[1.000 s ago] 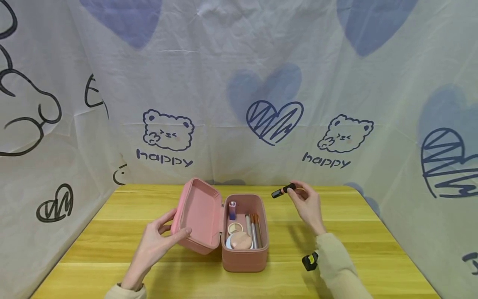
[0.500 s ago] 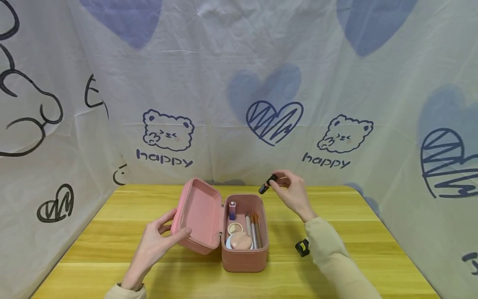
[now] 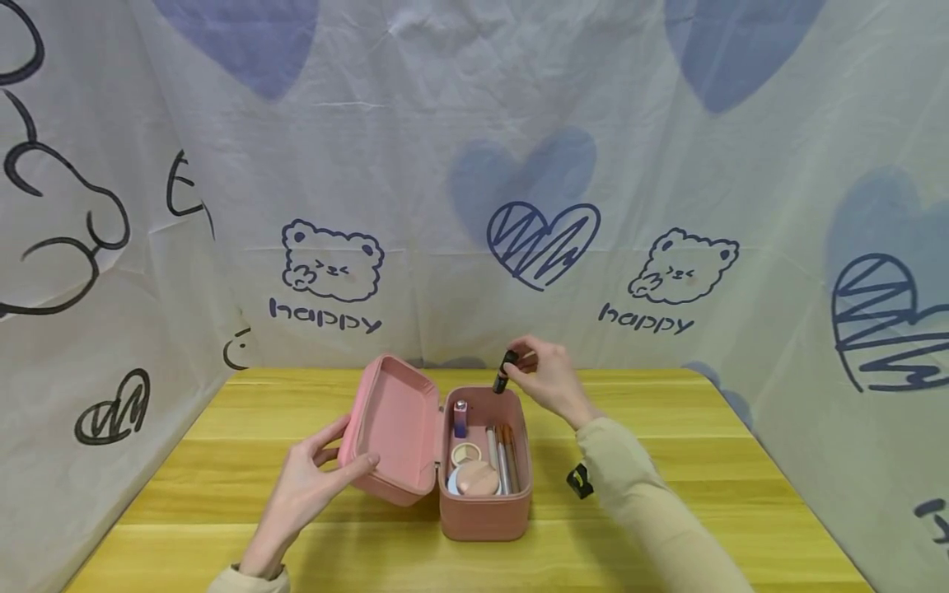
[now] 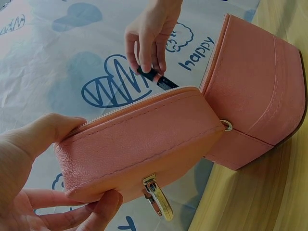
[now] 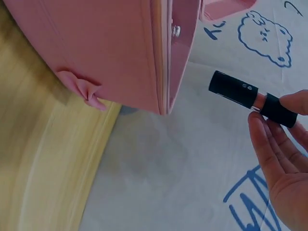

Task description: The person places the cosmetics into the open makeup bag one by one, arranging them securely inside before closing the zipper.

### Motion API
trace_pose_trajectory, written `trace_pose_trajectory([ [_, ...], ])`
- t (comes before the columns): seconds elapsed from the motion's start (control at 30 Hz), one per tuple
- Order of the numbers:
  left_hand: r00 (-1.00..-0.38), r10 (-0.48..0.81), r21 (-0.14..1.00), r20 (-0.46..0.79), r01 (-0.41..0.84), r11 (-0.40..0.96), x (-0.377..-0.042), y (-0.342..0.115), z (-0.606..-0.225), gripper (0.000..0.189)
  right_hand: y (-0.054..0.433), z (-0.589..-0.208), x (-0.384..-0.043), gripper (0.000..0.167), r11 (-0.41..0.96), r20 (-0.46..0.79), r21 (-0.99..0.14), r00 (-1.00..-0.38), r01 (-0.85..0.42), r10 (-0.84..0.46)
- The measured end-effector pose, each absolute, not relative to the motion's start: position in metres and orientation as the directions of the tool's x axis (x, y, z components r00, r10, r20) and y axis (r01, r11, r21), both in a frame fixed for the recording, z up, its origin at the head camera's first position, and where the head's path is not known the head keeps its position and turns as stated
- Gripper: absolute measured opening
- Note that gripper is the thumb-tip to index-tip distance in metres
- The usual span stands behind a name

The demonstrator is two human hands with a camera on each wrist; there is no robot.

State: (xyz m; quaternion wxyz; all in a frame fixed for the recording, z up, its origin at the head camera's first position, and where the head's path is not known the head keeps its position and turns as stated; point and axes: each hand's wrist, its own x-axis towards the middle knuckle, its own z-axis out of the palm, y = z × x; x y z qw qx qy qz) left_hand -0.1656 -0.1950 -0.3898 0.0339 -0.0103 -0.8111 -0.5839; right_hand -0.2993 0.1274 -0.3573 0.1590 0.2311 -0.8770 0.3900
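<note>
A pink makeup case point(image 3: 485, 520) stands on the table with its lid point(image 3: 400, 428) swung out to the left. My left hand point(image 3: 311, 478) grips the lid's outer end, thumb on the rim and fingers beneath, as the left wrist view shows. My right hand point(image 3: 544, 375) pinches a black lipstick point(image 3: 506, 372) with a pinkish band, tilted above the case's far rim. In the right wrist view the lipstick point(image 5: 234, 89) is apart from the case. Inside the case are a purple lipstick point(image 3: 460, 420), a small round palette point(image 3: 466, 455), a round puff point(image 3: 478, 478) and several slim brushes or pencils point(image 3: 506, 461).
A black and yellow object point(image 3: 580, 481), perhaps on the right wrist, shows beside the sleeve. The wooden table point(image 3: 667, 461) ends at a white printed cloth point(image 3: 430, 272). A gold clasp point(image 4: 158, 197) hangs from the lid, and a pink bow point(image 5: 83, 89) sits on the case's side.
My right hand has moved left with the black lipstick, from right of the case to over its far rim, and the lipstick has turned steeper. My left hand and the lid stay put.
</note>
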Motion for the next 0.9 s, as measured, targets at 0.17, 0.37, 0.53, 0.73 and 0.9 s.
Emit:
trace_pose_trajectory([
  [0.17, -0.998, -0.025, 0.947, 0.061, 0.05, 0.316, -0.166, -0.195, -0.39, 0.081, 0.118, -0.355, -0.302, 0.021, 0.652, 0.364, -0.585, -0.874, -0.483, -0.321],
  [0.37, -0.998, -0.025, 0.946, 0.055, 0.044, 0.321, -0.166, -0.195, -0.391, 0.08, 0.106, -0.349, -0.31, 0.018, 0.716, 0.258, -0.533, -0.893, -0.451, -0.37],
  [0.53, -0.998, -0.027, 0.945, 0.05, 0.038, 0.325, -0.166, -0.195, -0.391, 0.08, 0.096, -0.343, -0.317, 0.016, 0.749, 0.192, -0.481, -0.888, -0.456, -0.417],
  [0.73, -0.998, -0.027, 0.945, 0.052, 0.04, 0.324, -0.166, -0.195, -0.39, 0.081, 0.084, -0.34, -0.324, 0.016, 0.798, 0.123, -0.41, -0.894, -0.441, -0.431],
  [0.9, -0.998, -0.026, 0.946, 0.051, 0.04, 0.321, -0.167, -0.195, -0.39, 0.081, 0.076, -0.344, -0.328, 0.019, 0.82, 0.091, -0.369, -0.895, -0.438, -0.438],
])
